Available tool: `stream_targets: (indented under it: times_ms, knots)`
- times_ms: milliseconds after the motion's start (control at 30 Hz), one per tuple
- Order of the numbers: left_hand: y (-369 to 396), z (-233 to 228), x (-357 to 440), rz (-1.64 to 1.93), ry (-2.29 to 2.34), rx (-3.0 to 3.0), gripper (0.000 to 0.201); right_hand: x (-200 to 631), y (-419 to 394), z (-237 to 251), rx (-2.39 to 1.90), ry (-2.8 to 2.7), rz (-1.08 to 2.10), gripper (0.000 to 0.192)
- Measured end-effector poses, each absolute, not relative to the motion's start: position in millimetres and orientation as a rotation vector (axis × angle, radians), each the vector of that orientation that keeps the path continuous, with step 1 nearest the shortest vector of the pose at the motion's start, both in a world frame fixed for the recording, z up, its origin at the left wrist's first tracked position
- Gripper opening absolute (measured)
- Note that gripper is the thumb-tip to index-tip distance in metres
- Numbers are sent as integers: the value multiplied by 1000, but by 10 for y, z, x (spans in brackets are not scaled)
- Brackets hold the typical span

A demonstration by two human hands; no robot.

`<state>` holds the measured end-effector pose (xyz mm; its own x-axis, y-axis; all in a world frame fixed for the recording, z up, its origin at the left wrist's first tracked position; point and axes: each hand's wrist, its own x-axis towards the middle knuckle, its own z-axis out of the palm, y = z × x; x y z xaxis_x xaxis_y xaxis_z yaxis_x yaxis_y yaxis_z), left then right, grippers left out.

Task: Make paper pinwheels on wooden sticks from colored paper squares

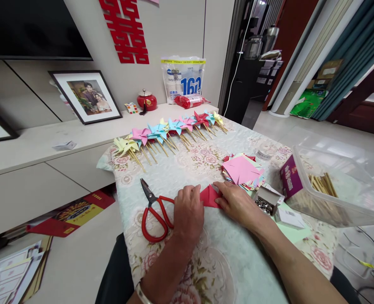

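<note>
A folded piece of red paper [210,197] lies on the flowered tablecloth between my hands. My left hand [189,209] is closed at the paper's left edge, its fingertips curled and partly hidden from the camera. On the other side, my right hand [236,202] pinches the paper's right edge between thumb and fingers. Scissors with red handles [155,223] rest just left of my left hand, blades partly apart. Beyond my right hand sits a stack of cut paper squares [241,169], pink on top. A small open box of metal pins [264,204] stands by my right wrist.
Several paper pinwheels on sticks [174,128] lie in a row along the table's far edge. A clear plastic bin [335,207] holding wooden sticks [324,185] is at the right. A small white box [290,217] and a tape roll [267,150] are nearby.
</note>
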<state>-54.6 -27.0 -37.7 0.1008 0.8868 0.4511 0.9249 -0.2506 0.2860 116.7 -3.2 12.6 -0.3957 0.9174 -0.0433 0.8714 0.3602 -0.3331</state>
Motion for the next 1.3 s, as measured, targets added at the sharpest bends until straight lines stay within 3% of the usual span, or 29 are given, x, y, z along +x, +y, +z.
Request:
stream_targets:
  times_ms: [300, 567, 767, 967, 1300]
  knots:
    - [-501, -406, -462, -724, -1433, -2296, 28, 1161, -27, 137, -1677, -2523, 435, 35]
    - [-594, -552, -387, -524, -1475, -2286, 36, 1158, -36, 147, -1669, -2534, 409, 34]
    - [-615, -675, -349, -518, -1500, -2264, 45, 1129, -76, 246, -1620, -2501, 295, 20]
    - [-644, -595, -299, -468, -1526, -2240, 43, 1132, -69, 196, -1469, -2552, 583, 18]
    - [-789, -527, -215, -474, -1638, -2222, 40, 1133, -46, 163, -1505, -2562, 592, 17]
